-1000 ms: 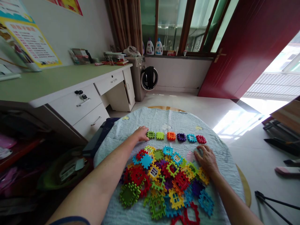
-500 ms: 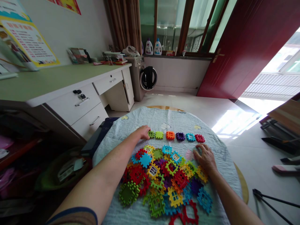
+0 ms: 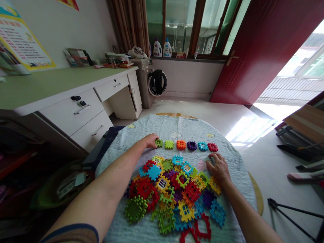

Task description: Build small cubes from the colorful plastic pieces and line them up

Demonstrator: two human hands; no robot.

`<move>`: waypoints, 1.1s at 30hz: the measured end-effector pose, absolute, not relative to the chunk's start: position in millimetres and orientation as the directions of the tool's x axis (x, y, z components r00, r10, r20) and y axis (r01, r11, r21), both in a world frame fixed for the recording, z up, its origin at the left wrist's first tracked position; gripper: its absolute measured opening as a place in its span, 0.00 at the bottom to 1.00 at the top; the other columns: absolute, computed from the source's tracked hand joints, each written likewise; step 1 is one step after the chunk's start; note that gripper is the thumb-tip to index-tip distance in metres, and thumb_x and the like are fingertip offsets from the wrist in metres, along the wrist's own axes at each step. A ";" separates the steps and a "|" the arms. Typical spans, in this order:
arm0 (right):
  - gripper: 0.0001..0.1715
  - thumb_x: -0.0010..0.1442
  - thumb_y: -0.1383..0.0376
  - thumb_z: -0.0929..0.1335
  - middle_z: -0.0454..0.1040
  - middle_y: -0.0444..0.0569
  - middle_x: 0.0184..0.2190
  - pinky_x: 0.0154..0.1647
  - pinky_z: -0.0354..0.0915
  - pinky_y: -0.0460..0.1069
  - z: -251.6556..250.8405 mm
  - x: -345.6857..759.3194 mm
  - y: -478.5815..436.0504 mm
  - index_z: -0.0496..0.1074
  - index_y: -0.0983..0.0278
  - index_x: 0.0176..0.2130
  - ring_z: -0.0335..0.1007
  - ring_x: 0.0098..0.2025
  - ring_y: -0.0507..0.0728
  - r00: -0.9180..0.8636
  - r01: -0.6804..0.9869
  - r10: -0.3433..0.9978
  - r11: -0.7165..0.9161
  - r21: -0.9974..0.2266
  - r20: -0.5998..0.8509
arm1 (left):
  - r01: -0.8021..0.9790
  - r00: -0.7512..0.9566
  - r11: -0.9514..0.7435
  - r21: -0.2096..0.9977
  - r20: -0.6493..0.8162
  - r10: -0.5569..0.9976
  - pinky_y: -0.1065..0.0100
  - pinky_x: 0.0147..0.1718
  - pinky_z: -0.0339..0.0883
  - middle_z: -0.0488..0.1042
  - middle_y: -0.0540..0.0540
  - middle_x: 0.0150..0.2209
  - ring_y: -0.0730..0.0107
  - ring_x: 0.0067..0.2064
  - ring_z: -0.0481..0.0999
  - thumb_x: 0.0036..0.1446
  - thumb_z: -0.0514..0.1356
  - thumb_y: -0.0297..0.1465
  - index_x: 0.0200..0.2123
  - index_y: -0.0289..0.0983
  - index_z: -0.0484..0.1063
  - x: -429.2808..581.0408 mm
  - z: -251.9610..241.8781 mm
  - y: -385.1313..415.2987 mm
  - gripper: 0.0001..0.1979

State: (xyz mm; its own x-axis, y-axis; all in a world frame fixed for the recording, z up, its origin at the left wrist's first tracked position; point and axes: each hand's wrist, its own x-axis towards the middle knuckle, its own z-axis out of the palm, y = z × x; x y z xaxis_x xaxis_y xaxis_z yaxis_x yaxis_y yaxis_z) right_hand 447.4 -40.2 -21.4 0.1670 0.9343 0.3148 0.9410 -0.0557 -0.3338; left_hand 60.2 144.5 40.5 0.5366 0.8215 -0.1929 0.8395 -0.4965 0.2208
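My left hand (image 3: 151,140) is closed on a green building block (image 3: 159,143) at the left end of a row. To its right, with small gaps, sit a light green block (image 3: 169,144), an orange block (image 3: 181,144), a purple block (image 3: 192,145), a blue block (image 3: 203,146) and a red block (image 3: 213,147). Below the red block my right hand (image 3: 219,167) rests on the cloth with its fingers apart, holding nothing. A heap of colourful interlocking plastic blocks (image 3: 162,184) lies between my forearms, and a yellow block (image 3: 214,185) is close to my right hand.
A pale blue cloth (image 3: 182,126) covers the round table. Beyond on the left stand a desk (image 3: 73,81) with drawers and a washing machine (image 3: 146,81) with its door open. A red door (image 3: 240,50) and a black metal stand (image 3: 291,212) are on the right.
My left hand has drawn the green block slightly left, widening its gap from the light green one. My right hand has barely moved. The whole view has shifted a little.
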 end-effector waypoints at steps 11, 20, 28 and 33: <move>0.15 0.56 0.59 0.65 0.71 0.52 0.48 0.54 0.59 0.58 -21.0 447.2 -40.5 0.71 0.58 0.43 0.65 0.52 0.63 0.180 0.936 0.929 -0.060 -0.347 0.324 | 0.851 0.507 -0.455 0.261 -0.185 0.842 0.68 0.45 0.68 0.74 0.45 0.47 0.58 0.47 0.75 0.32 0.66 0.30 0.48 0.39 0.73 59.7 42.2 142.2 0.32; 0.15 0.56 0.58 0.64 0.72 0.53 0.47 0.53 0.60 0.59 -21.9 448.5 -40.1 0.72 0.59 0.43 0.66 0.51 0.64 0.174 0.935 0.928 -0.050 -0.351 0.329 | 0.795 0.438 -0.423 0.435 0.072 0.896 0.60 0.60 0.60 0.67 0.37 0.57 0.57 0.59 0.68 0.46 0.63 0.33 0.58 0.34 0.65 12.1 47.3 73.8 0.33; 0.18 0.56 0.56 0.63 0.72 0.54 0.49 0.53 0.60 0.59 -24.8 449.8 -39.3 0.72 0.61 0.43 0.66 0.51 0.65 0.173 0.945 0.928 -0.061 -0.321 0.331 | 0.757 0.186 -0.228 0.612 0.134 0.973 0.57 0.53 0.68 0.74 0.42 0.45 0.61 0.48 0.73 0.55 0.57 0.36 0.42 0.38 0.74 -32.3 24.3 -21.2 0.13; 0.20 0.57 0.55 0.63 0.71 0.54 0.49 0.54 0.60 0.59 -26.7 451.6 -38.0 0.73 0.61 0.44 0.65 0.52 0.65 0.170 0.953 0.928 -0.070 -0.294 0.331 | 0.760 0.101 -0.220 0.612 0.222 0.970 0.59 0.51 0.68 0.74 0.44 0.39 0.63 0.45 0.73 0.56 0.56 0.33 0.35 0.38 0.74 -22.8 17.0 -43.8 0.08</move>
